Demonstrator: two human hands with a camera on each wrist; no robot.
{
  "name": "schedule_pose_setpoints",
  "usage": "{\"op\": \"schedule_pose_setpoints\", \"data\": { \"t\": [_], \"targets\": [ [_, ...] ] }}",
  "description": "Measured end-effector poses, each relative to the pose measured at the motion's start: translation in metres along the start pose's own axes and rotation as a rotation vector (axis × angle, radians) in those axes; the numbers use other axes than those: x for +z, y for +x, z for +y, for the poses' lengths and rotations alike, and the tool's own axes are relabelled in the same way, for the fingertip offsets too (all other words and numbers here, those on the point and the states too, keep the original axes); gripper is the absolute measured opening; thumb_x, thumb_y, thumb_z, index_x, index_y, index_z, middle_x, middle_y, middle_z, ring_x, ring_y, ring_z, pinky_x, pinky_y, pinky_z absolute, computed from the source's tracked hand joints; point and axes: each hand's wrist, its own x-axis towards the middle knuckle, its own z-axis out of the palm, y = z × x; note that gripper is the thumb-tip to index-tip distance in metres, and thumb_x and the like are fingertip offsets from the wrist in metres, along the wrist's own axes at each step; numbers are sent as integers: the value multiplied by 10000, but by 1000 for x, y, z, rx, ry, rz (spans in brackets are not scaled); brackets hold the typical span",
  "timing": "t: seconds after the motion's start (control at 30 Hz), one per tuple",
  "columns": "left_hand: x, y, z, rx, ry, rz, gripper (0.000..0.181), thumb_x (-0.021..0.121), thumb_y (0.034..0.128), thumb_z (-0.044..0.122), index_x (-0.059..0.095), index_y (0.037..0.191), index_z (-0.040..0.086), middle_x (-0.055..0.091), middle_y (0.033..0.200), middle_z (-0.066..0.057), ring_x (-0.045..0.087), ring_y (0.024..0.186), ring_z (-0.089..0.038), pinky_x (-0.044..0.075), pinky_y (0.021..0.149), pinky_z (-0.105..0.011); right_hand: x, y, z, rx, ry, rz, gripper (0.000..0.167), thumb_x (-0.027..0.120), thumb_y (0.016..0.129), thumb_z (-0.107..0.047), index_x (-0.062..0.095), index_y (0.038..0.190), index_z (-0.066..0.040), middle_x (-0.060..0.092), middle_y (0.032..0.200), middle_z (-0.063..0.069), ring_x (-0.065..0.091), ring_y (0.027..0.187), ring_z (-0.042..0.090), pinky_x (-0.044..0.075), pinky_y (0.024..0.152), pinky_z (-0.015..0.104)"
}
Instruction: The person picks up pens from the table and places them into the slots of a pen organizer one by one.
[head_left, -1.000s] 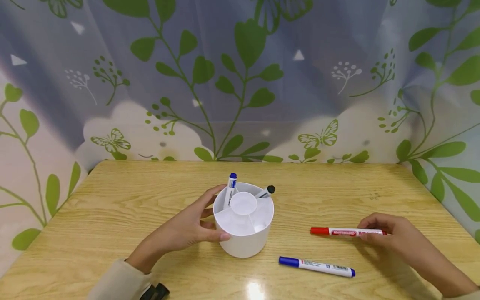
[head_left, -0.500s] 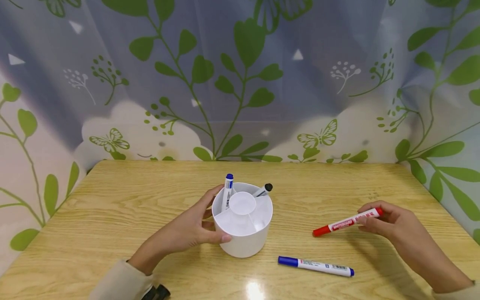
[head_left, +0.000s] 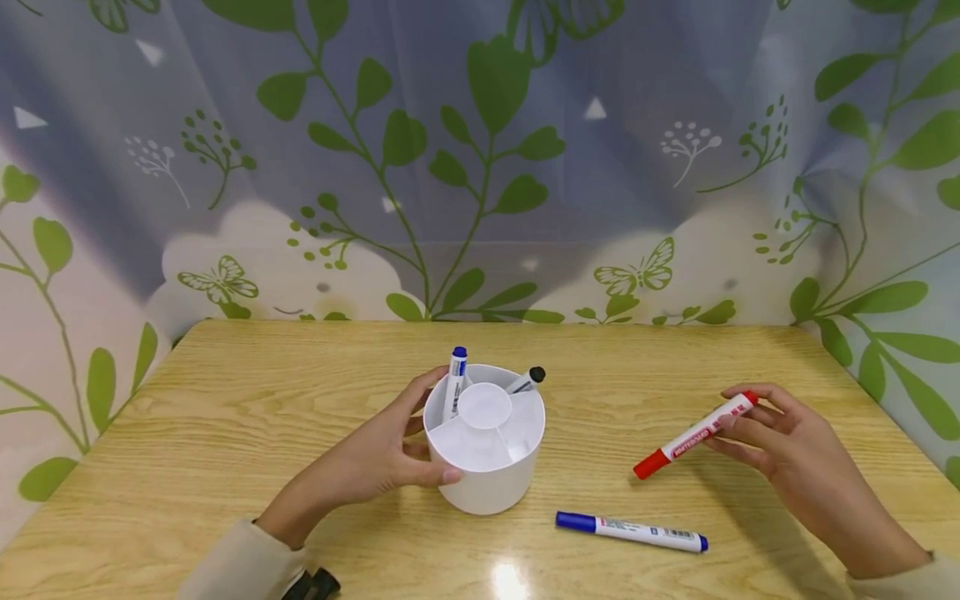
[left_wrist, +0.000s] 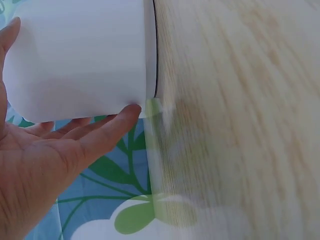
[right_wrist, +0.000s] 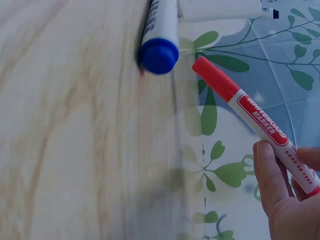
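A white round divided holder [head_left: 491, 487] stands on the wooden table, with a blue-capped marker [head_left: 454, 385] and a black-capped marker [head_left: 526, 382] leaning in its back compartments. My left hand [head_left: 367, 458] grips its left side, thumb at the front; the left wrist view shows the fingers [left_wrist: 107, 135] along the white wall [left_wrist: 80, 60]. To the right, my right hand [head_left: 795, 467] pinches a red marker [head_left: 696, 435] above the table, red cap tilted down to the left. The right wrist view shows thumb and fingers on the red marker's barrel [right_wrist: 265, 125].
A blue marker [head_left: 637, 532] lies on the table [head_left: 247, 400] between the holder and my right hand, nearer the front edge. Behind the table hangs a curtain [head_left: 570, 192] with green leaves. Something black shows beside my left sleeve [head_left: 243, 567].
My right hand has lifted the red marker off the table and tilted it from nearly level to a steep slant, cap end down. The holder and my left hand stay almost in place.
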Motion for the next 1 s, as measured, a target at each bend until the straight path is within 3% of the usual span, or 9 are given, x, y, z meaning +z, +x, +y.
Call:
{"op": "schedule_pose_setpoints", "data": {
  "t": [0.47, 0.73, 1.0],
  "targets": [
    [-11, -7, 6, -61, 84, 16, 1031, 876, 877, 217, 218, 1668, 172, 344, 1659, -143, 355, 1528, -475, 427, 1182, -558, 30, 2, -7, 21, 124, 62, 295, 506, 1048, 105, 578, 1217, -126, 769, 1007, 58, 771, 936, 198, 658, 835, 426],
    [-12, -7, 7, -70, 106, 13, 1040, 876, 879, 239, 206, 1670, 143, 307, 1680, -172, 356, 1522, -493, 427, 1175, -580, 49, 4, -15, -43, 180, 78, 318, 499, 1037, 132, 508, 1230, -120, 734, 957, 60, 775, 951, 208, 650, 866, 456],
    [-4, -4, 4, -28, 45, -5, 1061, 879, 871, 195, 179, 1667, 172, 313, 1673, -141, 340, 1537, -465, 426, 1186, -554, 70, 8, -21, -106, 214, 50, 306, 488, 1040, 132, 518, 1228, -108, 729, 962, 52, 778, 968, 218, 645, 878, 467]
  ]
}}
